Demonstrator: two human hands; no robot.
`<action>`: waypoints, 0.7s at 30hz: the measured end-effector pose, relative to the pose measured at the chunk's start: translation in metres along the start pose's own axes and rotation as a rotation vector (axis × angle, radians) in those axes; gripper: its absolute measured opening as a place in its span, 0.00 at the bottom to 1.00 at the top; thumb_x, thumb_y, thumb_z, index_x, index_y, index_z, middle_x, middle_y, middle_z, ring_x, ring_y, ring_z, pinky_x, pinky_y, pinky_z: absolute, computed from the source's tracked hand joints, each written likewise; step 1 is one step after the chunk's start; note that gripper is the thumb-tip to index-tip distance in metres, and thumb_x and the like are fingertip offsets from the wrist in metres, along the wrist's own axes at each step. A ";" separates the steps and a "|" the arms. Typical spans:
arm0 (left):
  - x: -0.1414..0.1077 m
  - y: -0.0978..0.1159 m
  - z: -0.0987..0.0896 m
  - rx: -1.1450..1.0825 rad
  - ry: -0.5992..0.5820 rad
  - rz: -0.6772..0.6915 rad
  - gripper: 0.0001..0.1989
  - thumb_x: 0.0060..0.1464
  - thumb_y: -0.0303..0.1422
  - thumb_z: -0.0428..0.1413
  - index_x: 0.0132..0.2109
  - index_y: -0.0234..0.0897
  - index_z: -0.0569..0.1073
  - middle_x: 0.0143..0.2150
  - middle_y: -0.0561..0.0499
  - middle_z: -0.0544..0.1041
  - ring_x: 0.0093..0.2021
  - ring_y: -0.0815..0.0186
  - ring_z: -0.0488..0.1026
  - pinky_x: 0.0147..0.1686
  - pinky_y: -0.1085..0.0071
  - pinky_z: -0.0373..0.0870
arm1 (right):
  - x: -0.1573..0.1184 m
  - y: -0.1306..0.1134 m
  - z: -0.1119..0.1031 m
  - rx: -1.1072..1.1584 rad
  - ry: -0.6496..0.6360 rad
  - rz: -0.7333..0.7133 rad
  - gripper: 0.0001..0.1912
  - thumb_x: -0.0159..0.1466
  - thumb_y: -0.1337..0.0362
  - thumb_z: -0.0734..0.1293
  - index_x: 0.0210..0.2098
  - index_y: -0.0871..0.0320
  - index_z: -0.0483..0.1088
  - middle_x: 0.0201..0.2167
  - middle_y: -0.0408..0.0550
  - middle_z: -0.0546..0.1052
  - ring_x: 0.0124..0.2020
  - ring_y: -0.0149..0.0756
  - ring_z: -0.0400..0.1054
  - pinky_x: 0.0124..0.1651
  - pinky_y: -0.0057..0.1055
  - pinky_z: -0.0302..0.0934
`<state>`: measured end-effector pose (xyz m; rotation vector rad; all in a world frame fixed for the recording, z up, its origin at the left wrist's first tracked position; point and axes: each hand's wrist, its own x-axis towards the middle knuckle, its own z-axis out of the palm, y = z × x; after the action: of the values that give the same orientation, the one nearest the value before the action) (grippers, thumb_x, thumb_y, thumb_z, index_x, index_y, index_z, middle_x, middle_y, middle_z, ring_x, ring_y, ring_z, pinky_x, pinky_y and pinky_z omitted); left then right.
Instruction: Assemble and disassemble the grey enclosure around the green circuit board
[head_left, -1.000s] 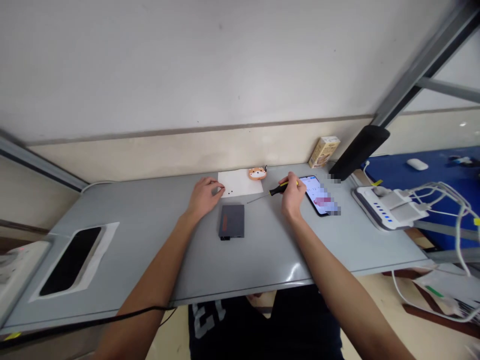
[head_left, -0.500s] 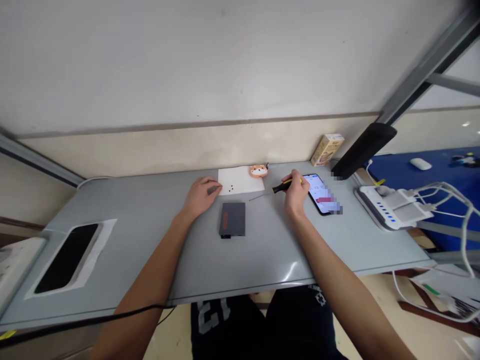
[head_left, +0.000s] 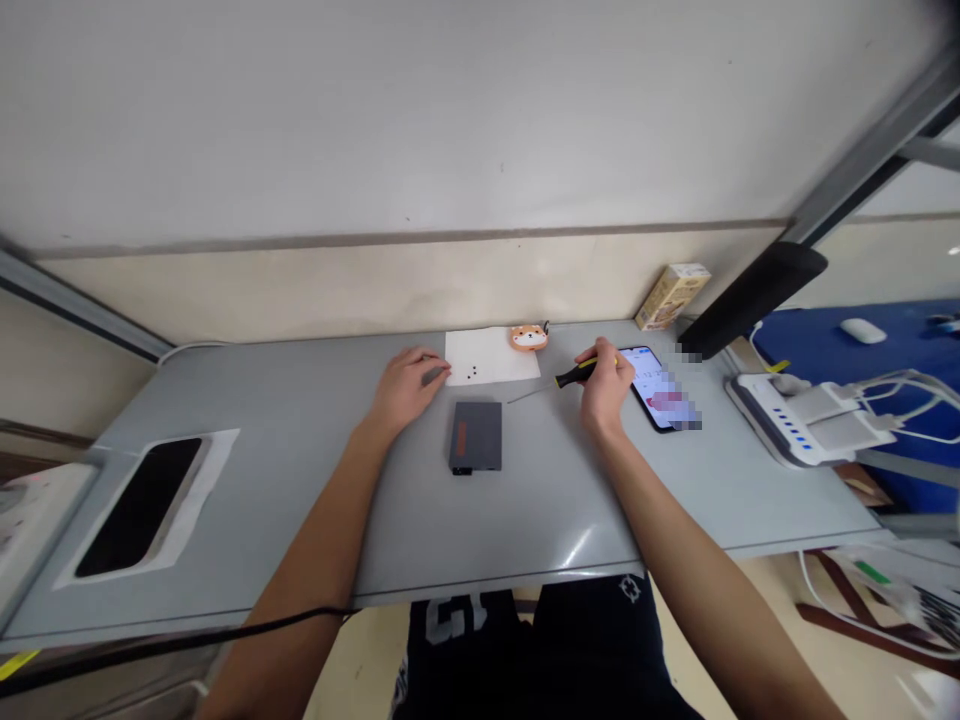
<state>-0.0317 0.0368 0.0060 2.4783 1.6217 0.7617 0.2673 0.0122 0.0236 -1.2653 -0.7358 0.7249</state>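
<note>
My right hand (head_left: 606, 385) is closed around a black and yellow screwdriver (head_left: 574, 374), its thin shaft slanting left and down toward the grey box. My left hand (head_left: 409, 388) rests at the left edge of a white sheet of paper (head_left: 491, 345), thumb and fingertip pinched together. What the pinch holds, if anything, is too small to make out. Several tiny black pieces (head_left: 472, 372), which look like screws, lie on the paper close to those fingertips. Below the paper, the flat dark grey box (head_left: 480, 430) with a reddish-brown strip lies on the table, untouched by either hand.
An orange animal-faced case (head_left: 529, 338) sits on the paper's right end. Right of my right hand lies a lit phone (head_left: 651, 380); beyond are a carton (head_left: 673, 297), a black padded post (head_left: 754, 300) and a power strip (head_left: 806, 420). A dark phone (head_left: 139, 510) lies left.
The camera has turned slightly left, so the table and things appear further right. Both hands keep nearly the same places, with the screwdriver still in my right hand.
</note>
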 end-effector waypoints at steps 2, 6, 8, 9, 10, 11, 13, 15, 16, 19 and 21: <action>0.001 0.002 0.001 0.010 -0.025 0.008 0.12 0.68 0.37 0.53 0.47 0.41 0.81 0.50 0.46 0.79 0.53 0.55 0.73 0.57 0.56 0.69 | 0.000 0.000 0.000 0.006 -0.005 0.001 0.22 0.64 0.49 0.63 0.20 0.56 0.69 0.19 0.41 0.66 0.22 0.30 0.60 0.24 0.27 0.55; 0.003 0.001 0.004 0.023 -0.045 0.028 0.11 0.67 0.36 0.54 0.46 0.40 0.81 0.49 0.45 0.78 0.53 0.55 0.72 0.56 0.56 0.69 | 0.000 -0.002 0.001 0.014 0.013 0.009 0.21 0.64 0.51 0.63 0.20 0.57 0.70 0.20 0.41 0.67 0.23 0.30 0.60 0.24 0.27 0.55; 0.005 0.001 0.005 0.027 -0.041 0.028 0.11 0.67 0.36 0.54 0.45 0.40 0.81 0.49 0.45 0.77 0.53 0.55 0.72 0.56 0.57 0.69 | 0.001 -0.001 0.001 0.022 0.018 0.012 0.21 0.64 0.51 0.63 0.20 0.57 0.70 0.19 0.41 0.67 0.23 0.30 0.60 0.24 0.27 0.54; 0.005 0.002 0.006 0.025 -0.040 0.028 0.12 0.68 0.36 0.54 0.45 0.40 0.81 0.49 0.45 0.77 0.53 0.55 0.72 0.56 0.57 0.69 | 0.001 0.000 0.001 0.025 0.018 0.012 0.22 0.64 0.51 0.63 0.20 0.57 0.70 0.19 0.41 0.66 0.22 0.30 0.60 0.24 0.28 0.54; 0.006 0.003 0.006 0.021 -0.040 0.027 0.12 0.68 0.36 0.53 0.45 0.39 0.81 0.49 0.45 0.77 0.53 0.56 0.72 0.56 0.57 0.69 | 0.002 0.000 0.001 0.026 0.018 0.010 0.22 0.64 0.51 0.63 0.20 0.57 0.70 0.18 0.41 0.66 0.22 0.30 0.59 0.24 0.28 0.54; 0.007 0.004 0.006 0.016 -0.042 0.025 0.12 0.68 0.37 0.53 0.45 0.39 0.81 0.49 0.45 0.77 0.53 0.56 0.72 0.56 0.58 0.69 | 0.002 0.001 0.001 0.027 0.016 0.008 0.22 0.64 0.50 0.63 0.20 0.57 0.70 0.18 0.41 0.65 0.21 0.30 0.59 0.24 0.28 0.53; 0.010 0.008 0.006 0.007 -0.047 0.015 0.12 0.68 0.37 0.53 0.44 0.40 0.81 0.48 0.45 0.77 0.52 0.56 0.72 0.56 0.58 0.70 | 0.004 0.003 0.000 0.028 0.017 0.008 0.23 0.65 0.50 0.63 0.20 0.57 0.70 0.17 0.40 0.65 0.21 0.30 0.58 0.24 0.28 0.53; 0.011 0.010 0.005 -0.008 -0.042 -0.015 0.12 0.67 0.38 0.53 0.44 0.40 0.81 0.47 0.45 0.77 0.52 0.56 0.72 0.56 0.58 0.70 | 0.006 0.004 0.000 0.028 0.016 0.011 0.23 0.65 0.49 0.62 0.20 0.57 0.70 0.17 0.40 0.65 0.21 0.30 0.59 0.25 0.28 0.54; 0.011 0.011 0.004 -0.024 -0.040 -0.033 0.12 0.67 0.38 0.53 0.44 0.40 0.81 0.46 0.45 0.77 0.52 0.56 0.72 0.56 0.57 0.70 | 0.006 0.004 -0.001 0.031 0.016 0.014 0.23 0.65 0.49 0.62 0.20 0.57 0.70 0.18 0.40 0.65 0.21 0.30 0.59 0.25 0.28 0.54; 0.010 0.011 0.001 -0.091 -0.031 -0.086 0.14 0.67 0.40 0.53 0.45 0.41 0.81 0.47 0.46 0.77 0.52 0.56 0.73 0.56 0.58 0.71 | 0.007 0.003 -0.001 0.055 0.026 0.031 0.22 0.64 0.50 0.63 0.21 0.56 0.69 0.18 0.40 0.66 0.21 0.30 0.60 0.25 0.27 0.56; 0.009 0.009 0.001 -0.100 -0.022 -0.101 0.14 0.67 0.41 0.53 0.46 0.41 0.81 0.47 0.46 0.77 0.53 0.56 0.73 0.55 0.58 0.71 | 0.008 0.002 -0.001 0.064 0.033 0.034 0.21 0.64 0.50 0.63 0.21 0.56 0.69 0.18 0.40 0.65 0.21 0.30 0.60 0.24 0.27 0.56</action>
<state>-0.0207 0.0409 0.0116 2.3096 1.6445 0.7787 0.2723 0.0182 0.0224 -1.2310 -0.6608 0.7479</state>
